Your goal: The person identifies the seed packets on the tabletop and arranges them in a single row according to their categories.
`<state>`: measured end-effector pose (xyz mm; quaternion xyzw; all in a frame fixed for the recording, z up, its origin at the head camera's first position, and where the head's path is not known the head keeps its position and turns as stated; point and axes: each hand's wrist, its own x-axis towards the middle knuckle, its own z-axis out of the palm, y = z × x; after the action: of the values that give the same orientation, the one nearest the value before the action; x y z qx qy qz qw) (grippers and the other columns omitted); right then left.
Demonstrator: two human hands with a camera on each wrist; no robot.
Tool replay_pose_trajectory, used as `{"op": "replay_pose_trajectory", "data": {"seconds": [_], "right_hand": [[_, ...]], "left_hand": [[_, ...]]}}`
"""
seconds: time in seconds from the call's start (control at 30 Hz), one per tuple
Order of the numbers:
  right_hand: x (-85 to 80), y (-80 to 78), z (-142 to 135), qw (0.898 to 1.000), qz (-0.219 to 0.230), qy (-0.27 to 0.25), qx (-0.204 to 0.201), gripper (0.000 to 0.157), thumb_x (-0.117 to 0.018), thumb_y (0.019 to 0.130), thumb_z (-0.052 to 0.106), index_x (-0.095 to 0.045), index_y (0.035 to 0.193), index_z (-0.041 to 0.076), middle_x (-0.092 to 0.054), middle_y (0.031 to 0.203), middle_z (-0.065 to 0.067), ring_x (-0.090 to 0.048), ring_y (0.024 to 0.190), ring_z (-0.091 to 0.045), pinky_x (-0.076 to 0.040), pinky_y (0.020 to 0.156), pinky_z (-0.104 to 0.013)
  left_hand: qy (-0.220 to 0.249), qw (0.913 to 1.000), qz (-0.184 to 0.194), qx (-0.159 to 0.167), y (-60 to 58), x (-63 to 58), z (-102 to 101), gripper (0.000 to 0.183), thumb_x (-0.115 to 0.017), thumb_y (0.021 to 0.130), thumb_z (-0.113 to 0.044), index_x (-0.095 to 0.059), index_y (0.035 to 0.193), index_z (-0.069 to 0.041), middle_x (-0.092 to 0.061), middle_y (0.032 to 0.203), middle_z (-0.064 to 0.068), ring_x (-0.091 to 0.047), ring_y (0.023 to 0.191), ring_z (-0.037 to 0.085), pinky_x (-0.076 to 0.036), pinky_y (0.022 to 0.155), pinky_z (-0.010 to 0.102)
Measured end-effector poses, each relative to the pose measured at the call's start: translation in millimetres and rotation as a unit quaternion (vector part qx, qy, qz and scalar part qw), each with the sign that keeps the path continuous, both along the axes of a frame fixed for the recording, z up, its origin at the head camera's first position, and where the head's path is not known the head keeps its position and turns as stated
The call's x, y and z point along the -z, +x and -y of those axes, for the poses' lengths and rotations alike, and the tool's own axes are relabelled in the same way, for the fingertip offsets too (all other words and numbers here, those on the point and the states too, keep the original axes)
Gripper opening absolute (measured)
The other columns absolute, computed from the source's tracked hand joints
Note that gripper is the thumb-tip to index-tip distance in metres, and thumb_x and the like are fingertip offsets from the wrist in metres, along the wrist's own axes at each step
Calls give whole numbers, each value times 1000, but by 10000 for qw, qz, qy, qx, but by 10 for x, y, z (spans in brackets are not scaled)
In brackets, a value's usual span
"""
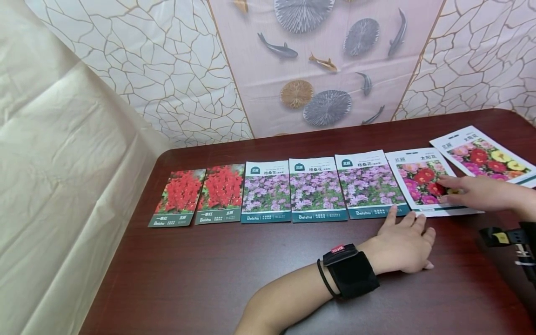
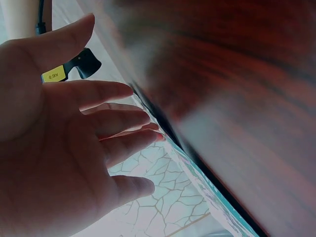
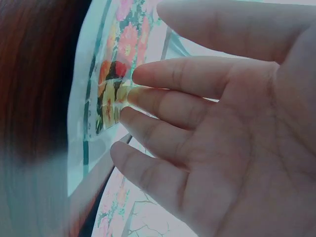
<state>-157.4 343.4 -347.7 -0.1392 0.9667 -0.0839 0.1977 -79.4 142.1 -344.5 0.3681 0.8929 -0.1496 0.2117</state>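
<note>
My right hand lies over a white seed packet with mixed red, pink and yellow flowers, its fingers extended onto the picture. In the right wrist view, the fingertips are at the face of that packet. My left hand is spread palm down at the front edge of the row, fingertips by the lower edges of this packet and of a purple-flower seed packet beside it. Straight, parted fingers show in the left wrist view, with nothing between them. A second mixed-flower packet lies tilted behind the right hand.
Leftward along the row lie two more purple-flower packets, then two red-flower packets. All are flat on the dark red-brown table. Patterned cloth hangs behind, and pale cloth at the left.
</note>
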Motion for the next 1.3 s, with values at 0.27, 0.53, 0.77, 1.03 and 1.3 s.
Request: {"op": "replay_pose_trajectory", "data": {"seconds": [0.27,0.53,0.77,1.03,1.3], "right_hand": [[-65,-20,-78,9993,-290,-91,226,59,-55,91,26,-38,124,-19,-45,110,-43,-49,95,-52,-39,78,-63],[-136,-13,-103,9977,-662,-17,116,52,-56,91,21,-43,121,-19,-49,107,-41,-52,93,-49,-41,76,-60],[-95,24,-41,9999,-67,-106,104,56,-57,89,29,-44,125,-13,-52,105,-38,-52,86,-41,-43,73,-58],[-20,4,-30,9994,160,-301,-38,54,-57,89,23,-43,127,-12,-53,106,-35,-53,88,-37,-43,75,-55],[-17,-4,-28,9997,83,-214,-57,54,-59,88,22,-43,128,-10,-51,107,-37,-52,90,-40,-42,75,-55]], "left_hand": [[61,10000,-46,42,17,-43,66,65,-29,86,-64,-5,142,-44,4,149,-19,8,135,3,9,108,40],[196,9998,-39,32,1,-33,157,64,-32,87,-63,-10,143,-42,-1,149,-18,5,135,4,8,108,39],[173,9998,0,100,17,-11,199,63,-31,87,-62,-10,143,-41,-2,149,-17,5,135,5,9,108,40],[181,9996,-39,197,35,-5,224,63,-31,88,-62,-11,144,-40,-3,150,-16,4,136,6,8,108,41],[162,9996,-9,243,47,-28,256,63,-32,88,-62,-12,144,-40,-6,149,-16,2,136,5,7,108,40]]}}
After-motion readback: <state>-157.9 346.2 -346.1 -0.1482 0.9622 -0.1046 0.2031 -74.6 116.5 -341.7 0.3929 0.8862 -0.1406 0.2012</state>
